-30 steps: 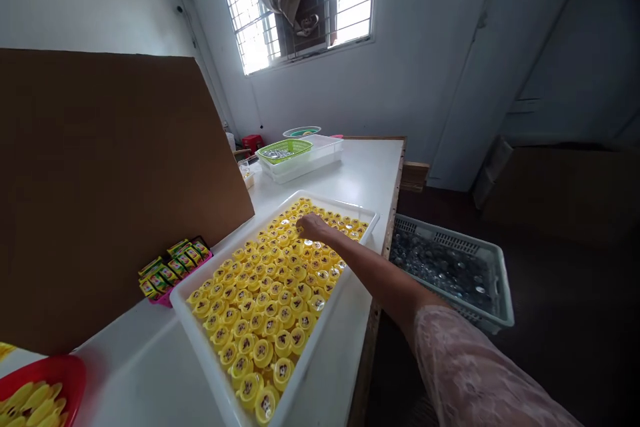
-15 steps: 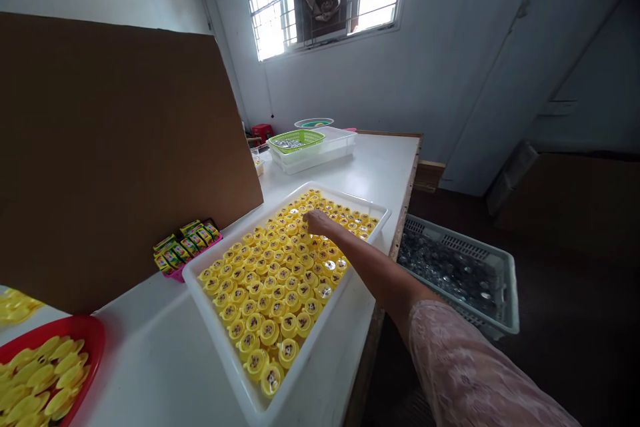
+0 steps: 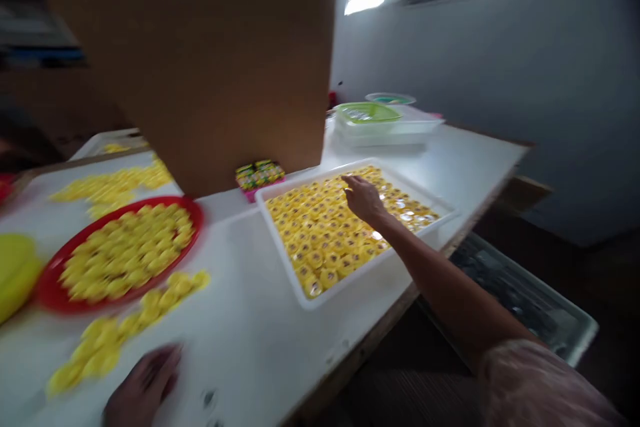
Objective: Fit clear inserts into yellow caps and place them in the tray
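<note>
My right hand is over the far part of a white tray, fingers stretched out and apart, with nothing visible in them. Rows of small round yellow pots with little pictures on top fill the tray. Low at the left, my left hand is smeared by motion above the white table, so its grip cannot be made out. Beside it runs a line of yellow pieces. Behind that line, a red oval tray holds many yellow pieces.
A brown cardboard sheet stands upright behind a pink basket of small packets. Farther back are a green basket and a white bin. Below the table's right edge sits a crate of dark or clear pieces.
The view has swung left, bringing the whole red tray and my left hand into sight. My right hand has lifted off the pots and its fingers have opened.
</note>
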